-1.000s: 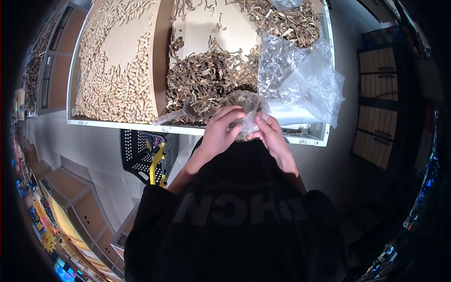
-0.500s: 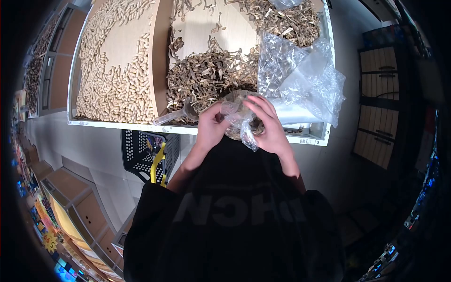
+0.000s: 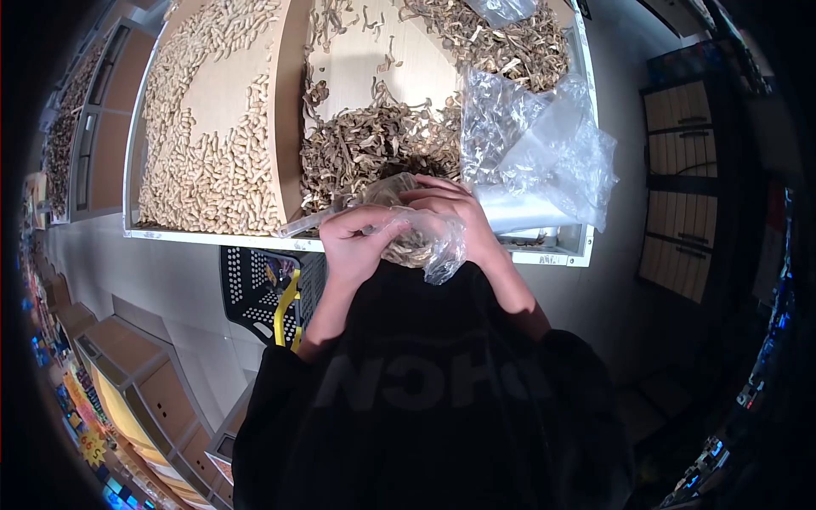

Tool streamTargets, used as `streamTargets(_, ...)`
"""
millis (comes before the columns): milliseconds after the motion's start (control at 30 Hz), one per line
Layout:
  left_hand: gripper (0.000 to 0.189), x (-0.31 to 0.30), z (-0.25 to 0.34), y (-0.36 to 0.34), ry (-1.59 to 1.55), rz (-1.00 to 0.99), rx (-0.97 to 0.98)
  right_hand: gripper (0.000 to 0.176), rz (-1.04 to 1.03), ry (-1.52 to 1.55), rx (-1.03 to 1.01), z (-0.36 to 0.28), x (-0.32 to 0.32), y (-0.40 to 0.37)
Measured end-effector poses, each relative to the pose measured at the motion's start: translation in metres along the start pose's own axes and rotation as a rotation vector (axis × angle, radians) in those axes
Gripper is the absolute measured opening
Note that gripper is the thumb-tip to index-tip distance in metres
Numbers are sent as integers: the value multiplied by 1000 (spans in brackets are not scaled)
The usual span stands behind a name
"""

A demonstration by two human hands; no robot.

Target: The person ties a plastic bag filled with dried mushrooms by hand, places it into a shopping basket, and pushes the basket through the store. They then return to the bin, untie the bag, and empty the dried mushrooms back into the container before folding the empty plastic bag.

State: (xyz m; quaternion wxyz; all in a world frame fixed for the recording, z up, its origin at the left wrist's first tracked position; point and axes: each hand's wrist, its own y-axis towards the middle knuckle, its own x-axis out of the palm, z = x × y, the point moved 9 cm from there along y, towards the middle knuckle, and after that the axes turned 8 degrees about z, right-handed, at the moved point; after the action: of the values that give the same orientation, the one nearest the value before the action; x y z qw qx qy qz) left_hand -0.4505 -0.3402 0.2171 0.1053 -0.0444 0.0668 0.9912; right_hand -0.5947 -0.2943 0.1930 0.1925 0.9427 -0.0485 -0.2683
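Close to my body, at the bin's front edge, I hold a clear plastic bag (image 3: 444, 255) with brownish dried pieces, which look like dried mushrooms, showing through it. My left hand (image 3: 353, 242) is closed on the bag's left side, thumb and fingers pinching the film. Curled over its upper right side is my right hand (image 3: 455, 212), its fingers gripping the plastic. Just beyond the bag lies a heap of dried mushrooms (image 3: 374, 144). A clear plastic scoop (image 3: 306, 223) rests by the front edge near my left hand, partly hidden behind it.
Left of a wooden divider (image 3: 289, 110) is a compartment of peanuts (image 3: 212, 183). A roll of clear bags (image 3: 518, 211) with loose film (image 3: 561, 153) lies at the bin's right front. Below the front rim (image 3: 229, 238) stands a black basket (image 3: 246, 285) with a yellow handle (image 3: 287, 310).
My hands and the bag have shifted left. My left hand has turned over the bag's near side, and my right hand now curls across its top. The view has tilted slightly.
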Motion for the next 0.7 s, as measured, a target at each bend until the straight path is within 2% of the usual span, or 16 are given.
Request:
streamTargets(100, 10, -15, -7, 3, -40, 46, -77, 29, 83, 114, 39, -1, -10, 6)
streamTargets(200, 6, -19, -14, 6, -137, 74, -169, 27, 183, 303, 271, 32, -16, -13)
streamTargets(233, 3, -16, -13, 8, -170, 78, -139, 23, 166, 303, 437, 46, -14, -23)
streamTargets(333, 7, -19, -21, 16, -287, 95, -174, 24, 546, 295, 919, 93, -21, -62)
streamTargets(367, 14, -24, -27, 19, -266, 137, -175, 31, 639, 380, 909, 129, -13, -78)
streamTargets(467, 19, -43, -59, 21, -200, 224, -322, 42, 763, 945, 1052, 104, -15, -58)
streamTargets(500, 28, -45, -66, 17, -96, 196, -366, 62, 688, 916, 1028, 102, -16, -52)
streamTargets(600, 35, -51, -120, -13, 117, -80, -539, 64, 688, 1069, 1151, 86, -16, -40)
streamTargets(633, 44, -53, -124, -23, 271, -190, -542, 66, 676, 1090, 1153, 89, -13, -39)
streamTargets(700, 47, -56, -128, -47, 251, -304, -647, 69, 653, 1132, 1159, 98, -5, -37)
